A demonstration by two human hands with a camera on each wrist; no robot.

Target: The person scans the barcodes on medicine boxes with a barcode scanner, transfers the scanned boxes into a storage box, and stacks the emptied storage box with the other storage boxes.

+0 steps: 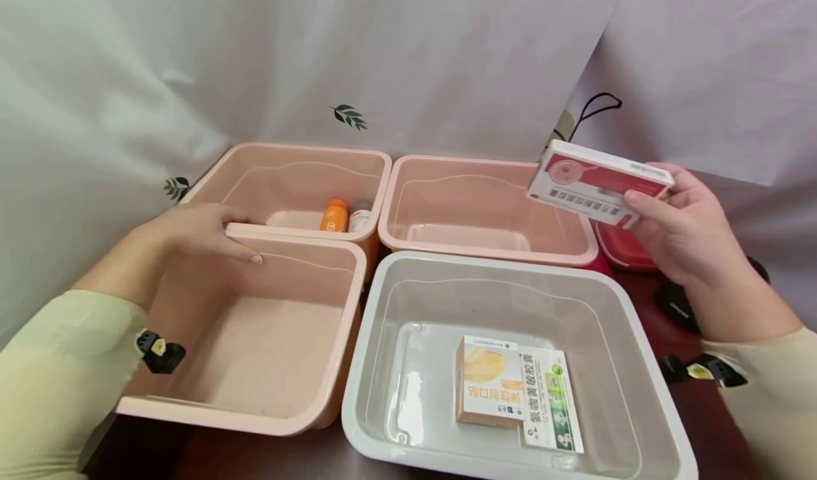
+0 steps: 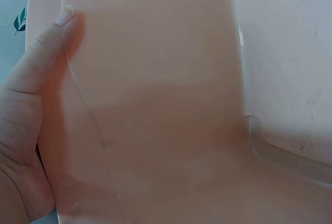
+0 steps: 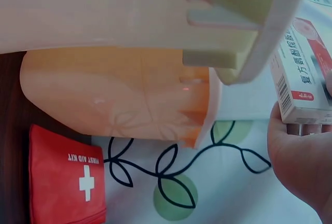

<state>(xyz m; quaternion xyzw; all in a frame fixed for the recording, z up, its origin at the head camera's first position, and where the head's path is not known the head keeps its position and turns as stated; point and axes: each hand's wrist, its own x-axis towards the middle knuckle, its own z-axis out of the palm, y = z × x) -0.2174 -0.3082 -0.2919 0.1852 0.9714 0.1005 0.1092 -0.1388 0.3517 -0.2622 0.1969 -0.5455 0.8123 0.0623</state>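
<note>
My left hand (image 1: 198,232) grips the shared edge where the front left pink bin (image 1: 274,352) meets the back left pink bin (image 1: 287,179). Its thumb lies against the front bin's inner wall, while the fingers go over into the back bin. In my right hand (image 1: 686,228) is a red and white medicine box (image 1: 596,182), pinched by one end and tilted above the back right pink bin (image 1: 459,203). The right wrist view shows the same medicine box (image 3: 303,79) at its right edge, thumb on its face.
A grey-white bin (image 1: 510,299) in front holds a bandage box (image 1: 491,381) and a green and white capsule box (image 1: 555,402). An orange bottle (image 1: 335,215) and a grey-capped bottle (image 1: 360,218) stand in the back left bin. A red first aid pouch (image 3: 67,177) lies right of the bins.
</note>
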